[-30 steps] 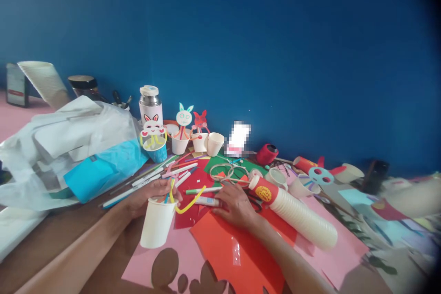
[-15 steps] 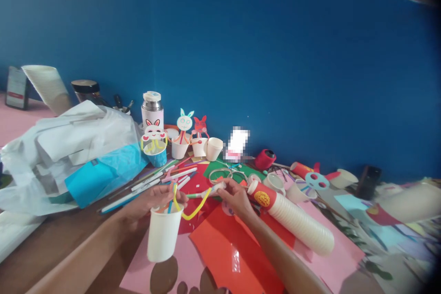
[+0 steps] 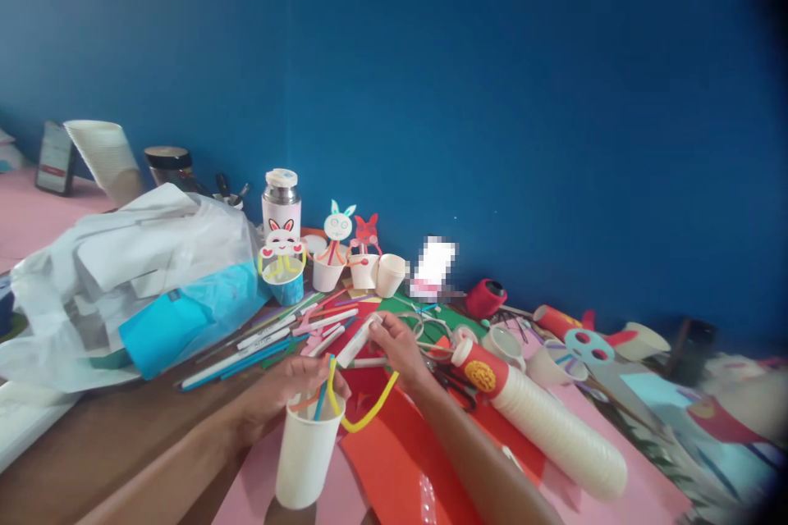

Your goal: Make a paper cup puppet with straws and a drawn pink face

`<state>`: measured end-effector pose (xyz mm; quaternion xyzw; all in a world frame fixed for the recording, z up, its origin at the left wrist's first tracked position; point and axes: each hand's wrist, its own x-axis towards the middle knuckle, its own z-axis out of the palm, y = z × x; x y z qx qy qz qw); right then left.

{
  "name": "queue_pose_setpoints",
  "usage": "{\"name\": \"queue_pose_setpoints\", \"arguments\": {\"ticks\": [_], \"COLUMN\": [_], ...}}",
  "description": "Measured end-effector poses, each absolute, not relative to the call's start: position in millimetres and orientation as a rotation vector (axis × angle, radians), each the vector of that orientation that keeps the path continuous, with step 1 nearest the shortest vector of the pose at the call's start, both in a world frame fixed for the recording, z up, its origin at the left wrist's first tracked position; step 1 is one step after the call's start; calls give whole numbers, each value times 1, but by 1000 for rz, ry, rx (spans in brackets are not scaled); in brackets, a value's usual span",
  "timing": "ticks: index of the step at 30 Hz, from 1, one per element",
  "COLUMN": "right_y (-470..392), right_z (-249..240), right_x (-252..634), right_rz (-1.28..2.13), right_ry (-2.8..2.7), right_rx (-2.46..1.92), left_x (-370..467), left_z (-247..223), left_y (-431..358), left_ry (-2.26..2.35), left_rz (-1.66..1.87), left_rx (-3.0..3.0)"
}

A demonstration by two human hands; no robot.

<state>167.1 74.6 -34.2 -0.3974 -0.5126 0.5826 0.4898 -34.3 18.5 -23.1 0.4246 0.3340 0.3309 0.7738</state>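
Observation:
My left hand is closed at the rim of a white paper cup, with its fingers by the strips at the cup's mouth. A blue strip and an orange strip lean in the cup. A bent yellow pipe cleaner loops out over its right side. Pinched in my right hand is a small white tube, probably glue, slanting down toward the left fingertips. Whether its tip touches the strips, I cannot tell.
Behind stand paper cups with animal figures and a flask. Markers lie beyond my left hand, beside a plastic bag. To the right, a long stack of paper cups rests on red and pink paper.
My right hand has raised the white tube and tilted it steeply, its lower end toward the left fingers. The cup and left hand sit lower and further right in view, which has also shifted.

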Motion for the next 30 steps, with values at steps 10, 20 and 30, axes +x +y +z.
{"name": "queue_pose_setpoints", "arguments": {"ticks": [10, 20, 30], "right_y": [69, 68, 65], "right_z": [-24, -32, -31], "right_x": [170, 167, 161], "right_rz": [1635, 1742, 1746], "right_ry": [-1204, -1188, -1242], "right_rx": [-962, -904, -895], "left_x": [-27, -24, -24], "left_z": [-19, -41, -40], "left_y": [13, 13, 17], "left_ry": [795, 698, 740], "left_rz": [631, 691, 697], "left_rx": [885, 688, 807]}}
